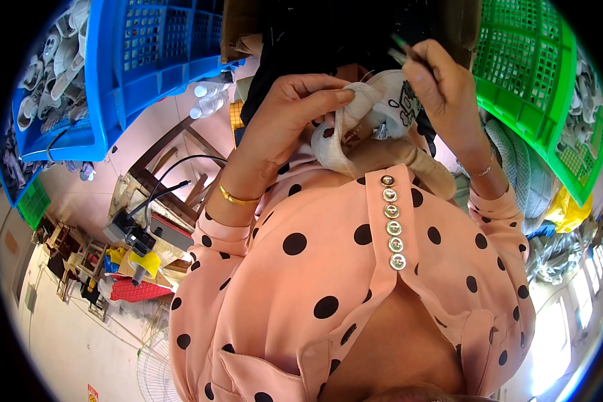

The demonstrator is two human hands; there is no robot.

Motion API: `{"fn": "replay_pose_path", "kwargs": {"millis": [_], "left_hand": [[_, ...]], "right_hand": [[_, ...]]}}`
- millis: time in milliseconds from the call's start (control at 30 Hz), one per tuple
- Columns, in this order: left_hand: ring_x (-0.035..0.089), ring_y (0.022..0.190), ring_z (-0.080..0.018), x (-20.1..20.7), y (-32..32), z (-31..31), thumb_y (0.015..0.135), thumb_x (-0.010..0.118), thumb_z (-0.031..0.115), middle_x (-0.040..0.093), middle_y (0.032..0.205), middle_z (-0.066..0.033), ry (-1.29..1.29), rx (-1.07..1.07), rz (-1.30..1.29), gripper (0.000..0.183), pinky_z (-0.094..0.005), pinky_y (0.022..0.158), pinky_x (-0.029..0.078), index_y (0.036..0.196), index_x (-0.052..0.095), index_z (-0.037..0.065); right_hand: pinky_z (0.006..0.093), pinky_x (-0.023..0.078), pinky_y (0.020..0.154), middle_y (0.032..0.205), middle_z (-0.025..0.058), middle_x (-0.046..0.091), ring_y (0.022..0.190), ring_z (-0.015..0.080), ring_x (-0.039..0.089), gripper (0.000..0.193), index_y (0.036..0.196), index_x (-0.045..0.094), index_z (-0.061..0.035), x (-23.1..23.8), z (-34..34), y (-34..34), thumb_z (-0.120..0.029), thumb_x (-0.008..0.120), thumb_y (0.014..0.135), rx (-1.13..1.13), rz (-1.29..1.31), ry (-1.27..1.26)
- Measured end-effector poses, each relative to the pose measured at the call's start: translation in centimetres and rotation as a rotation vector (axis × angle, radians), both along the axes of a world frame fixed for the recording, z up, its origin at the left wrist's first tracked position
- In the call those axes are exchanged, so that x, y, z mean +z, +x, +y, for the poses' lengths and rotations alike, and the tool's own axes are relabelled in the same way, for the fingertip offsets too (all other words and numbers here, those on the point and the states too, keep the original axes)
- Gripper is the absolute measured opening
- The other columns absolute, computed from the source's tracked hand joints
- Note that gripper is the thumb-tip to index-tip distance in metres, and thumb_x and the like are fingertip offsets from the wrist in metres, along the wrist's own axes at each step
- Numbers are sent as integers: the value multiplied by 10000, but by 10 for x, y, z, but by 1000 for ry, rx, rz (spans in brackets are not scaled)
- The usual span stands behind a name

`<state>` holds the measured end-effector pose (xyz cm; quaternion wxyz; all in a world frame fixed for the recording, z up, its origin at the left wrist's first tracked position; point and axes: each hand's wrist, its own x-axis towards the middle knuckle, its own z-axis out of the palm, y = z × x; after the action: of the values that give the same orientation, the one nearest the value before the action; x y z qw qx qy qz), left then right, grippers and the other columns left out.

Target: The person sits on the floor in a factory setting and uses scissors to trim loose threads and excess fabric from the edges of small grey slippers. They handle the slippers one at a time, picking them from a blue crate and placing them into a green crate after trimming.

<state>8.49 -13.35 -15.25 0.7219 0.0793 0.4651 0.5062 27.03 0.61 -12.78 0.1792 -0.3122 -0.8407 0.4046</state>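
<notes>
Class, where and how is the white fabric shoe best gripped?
Likely the rim of the white fabric shoe, from the left: its thin, curved edge suits a pinch; the left hand holds there; the right hand, with a slim tool, is opposite.

head-worn fisheye looks down from near above the hands (281, 117) (443, 90).

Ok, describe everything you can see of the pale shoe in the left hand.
The pale shoe is cream, apparently soft fabric, with a dark outlined graphic toward its right side and reddish-brown print inside. It's held tilted in front of the chest. The left hand pinches its upper-left edge; the right hand overlaps its right side, though whether they touch is unclear.
</notes>
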Motion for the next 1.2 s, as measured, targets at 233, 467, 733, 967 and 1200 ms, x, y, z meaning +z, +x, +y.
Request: {"fn": "replay_pose_path", "kwargs": {"millis": [233, 467, 733, 967, 1200], "left_hand": [[679, 773, -117, 1, 0, 1, 852, 662, 64, 709, 891, -87, -12, 10, -23, 203, -210, 706, 542, 1040, 687, -7], [682, 792, -129, 2, 1, 0, 844, 667, 59, 708, 896, -92, -12, 26, -10, 197, -226, 728, 547, 1029, 691, -5], [682, 792, -127, 2, 2, 0, 837, 676, 58, 709, 901, -94, -20, 18, -7, 202, -219, 731, 543, 1027, 693, -9], [682, 784, -121, 4, 1, 2, 844, 669, 48, 711, 897, -87, 10, -10, 4, 202, -217, 722, 545, 1035, 691, -14], [685, 802, -129, -1, 1, 1, 844, 672, 44, 710, 910, -93, 0, 23, 4, 199, -221, 741, 548, 1035, 689, -9]], "right_hand": [[262, 377, 412, 494, 23, 428, 425, 167, 497, 438, 715, 491, -119, 10, 3, 6, -525, 596, 842, 301, -245, 693], [257, 364, 407, 484, 17, 417, 425, 155, 487, 447, 664, 436, -123, 14, 5, 2, -492, 613, 843, 355, -316, 754], [259, 383, 419, 470, 23, 427, 424, 166, 500, 432, 658, 446, -124, 12, 4, 2, -474, 627, 835, 368, -299, 748], [308, 380, 429, 499, 67, 469, 455, 212, 528, 422, 692, 509, -99, 2, 4, 5, -473, 594, 867, 221, -249, 64], [315, 379, 435, 506, 67, 448, 463, 214, 518, 460, 688, 471, -97, 14, 11, 8, -510, 570, 863, 316, -257, 500]]}}
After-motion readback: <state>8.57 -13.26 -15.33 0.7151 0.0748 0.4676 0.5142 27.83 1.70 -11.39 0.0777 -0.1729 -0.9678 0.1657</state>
